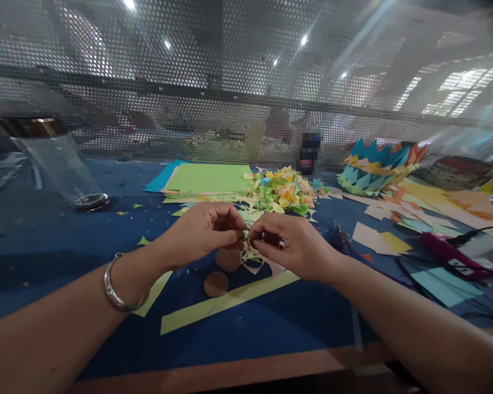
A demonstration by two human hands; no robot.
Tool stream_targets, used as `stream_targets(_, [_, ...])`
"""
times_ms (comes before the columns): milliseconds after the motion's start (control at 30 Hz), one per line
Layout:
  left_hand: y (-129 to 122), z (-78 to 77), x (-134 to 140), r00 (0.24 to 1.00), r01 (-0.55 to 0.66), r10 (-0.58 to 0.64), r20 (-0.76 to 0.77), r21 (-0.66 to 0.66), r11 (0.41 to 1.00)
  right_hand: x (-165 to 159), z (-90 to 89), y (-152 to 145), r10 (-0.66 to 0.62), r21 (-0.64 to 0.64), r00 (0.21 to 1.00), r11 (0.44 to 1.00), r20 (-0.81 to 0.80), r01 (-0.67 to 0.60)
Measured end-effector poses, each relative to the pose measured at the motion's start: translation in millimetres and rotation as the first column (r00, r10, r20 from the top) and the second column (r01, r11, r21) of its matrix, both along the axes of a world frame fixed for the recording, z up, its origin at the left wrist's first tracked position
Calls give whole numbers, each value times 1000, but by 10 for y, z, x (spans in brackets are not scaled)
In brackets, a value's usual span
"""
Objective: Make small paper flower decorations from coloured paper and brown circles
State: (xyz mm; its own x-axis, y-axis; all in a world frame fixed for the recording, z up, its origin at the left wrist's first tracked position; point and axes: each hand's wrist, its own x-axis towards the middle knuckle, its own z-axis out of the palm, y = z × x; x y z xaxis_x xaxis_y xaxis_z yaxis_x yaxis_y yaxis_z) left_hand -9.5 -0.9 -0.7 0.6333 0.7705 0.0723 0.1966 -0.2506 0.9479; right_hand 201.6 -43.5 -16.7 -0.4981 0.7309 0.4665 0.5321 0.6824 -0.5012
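My left hand and my right hand meet over the middle of the table. Both pinch a small piece of green paper between thumb and fingertips; its exact shape is mostly hidden by the fingers. Just below lie two round brown discs, one partly behind the left hand. A long yellow-green paper strip slants across the blue table in front of them. Beyond my hands is a heap of small folded paper flowers in green, yellow and orange. Cut paper scraps lie under the right hand.
A stack of coloured paper sheets lies behind the left hand. A clear bottle with a gold lid stands at left. At right are a folded paper crown-like piece, loose papers, a purple power strip and black cables. A perforated metal screen rises behind.
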Motion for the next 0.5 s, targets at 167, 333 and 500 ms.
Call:
stream_targets(167, [46, 23, -27, 995, 87, -88, -41, -16, 996, 10, 0, -26, 14, -44, 1000, 999, 23, -12])
stream_targets(333, [63, 48, -57, 979, 194, -200, -51, -93, 976, -5, -1, -81, 56, -132, 998, 990, 10, -54])
stream_targets(500, [72, 40, -70, 958, 263, -281, -51, -221, 939, -17, -12, -103, 135, -165, 990, 978, 30, -128])
